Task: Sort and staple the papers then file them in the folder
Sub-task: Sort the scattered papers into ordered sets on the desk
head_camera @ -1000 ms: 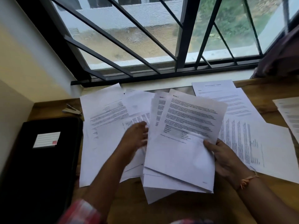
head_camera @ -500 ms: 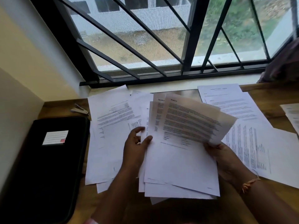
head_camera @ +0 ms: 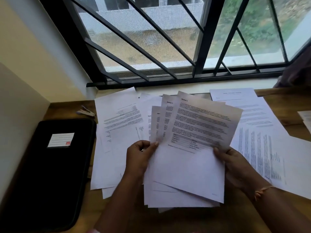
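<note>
I hold a fanned bundle of printed sheets above the wooden desk. My left hand pinches the bundle's left edge. My right hand grips its right edge. The top sheet is headed "Section" and shows a small table. More loose papers lie spread on the desk to the left, and others to the right. A black zipped folder with a white label lies closed at the left. A small metal stapler rests just beyond the folder's far edge.
The desk stands against a barred window. A cream wall closes off the left side. Another sheet pokes in at the right edge. A dark cloth shape sits at the far right by the window.
My left hand rose from the loose sheets on the desk and took hold of the bundle's left edge. The bundle is now lifted and more upright between both hands.
</note>
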Available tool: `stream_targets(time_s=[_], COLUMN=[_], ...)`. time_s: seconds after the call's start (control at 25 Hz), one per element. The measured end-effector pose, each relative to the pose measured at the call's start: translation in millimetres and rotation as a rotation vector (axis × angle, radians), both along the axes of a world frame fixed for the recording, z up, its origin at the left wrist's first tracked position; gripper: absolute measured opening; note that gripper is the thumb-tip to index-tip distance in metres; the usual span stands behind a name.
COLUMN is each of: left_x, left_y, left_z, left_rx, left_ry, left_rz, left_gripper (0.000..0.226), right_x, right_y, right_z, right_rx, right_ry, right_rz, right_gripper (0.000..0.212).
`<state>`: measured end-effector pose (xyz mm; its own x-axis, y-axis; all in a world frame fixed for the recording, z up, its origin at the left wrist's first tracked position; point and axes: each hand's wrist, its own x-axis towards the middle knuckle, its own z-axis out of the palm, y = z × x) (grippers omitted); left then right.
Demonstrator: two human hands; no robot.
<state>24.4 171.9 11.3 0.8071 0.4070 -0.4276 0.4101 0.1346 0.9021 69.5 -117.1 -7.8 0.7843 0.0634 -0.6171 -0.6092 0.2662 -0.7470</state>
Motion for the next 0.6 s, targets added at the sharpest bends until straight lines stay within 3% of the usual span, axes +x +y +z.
stream_targets(time_s=[0.12,0.24,0.32,0.4,0.48,0.6], left_x=[-3,-5,-7,-8,-10,-12], left_y=[-2,-3,-4,-4,-2,-5], left_z=[1,3,0,0,2,26], left_rx=[0.053,0.065,0.065,0.087,0.159,0.163], left_ry=[-0.002,-0.054,-0.064,-0.072,-0.12,-0.275], left_rz=[0.057,0.055,0.001,-0.087,-0.212,-0.28], left_gripper=[0.029,0.009,0.011,0.029,0.061,0.097], right_x=[0,-1,-1,-1,-1,1], right_y=[2,4,5,8,13,23], right_z=[-4,-4,-5,-1,9,36], right_rx=[-0.008,-0.02,-0.043,-0.086,-0.174,-0.279], right_ry=[0.013,-0.009,-0.055,-0.129,-0.207,-0.418], right_rz=[0.002,0.034,0.077,0.15,0.251,0.288], right_gripper=[0.029,0.028,0.031,0.039,0.046,0.042])
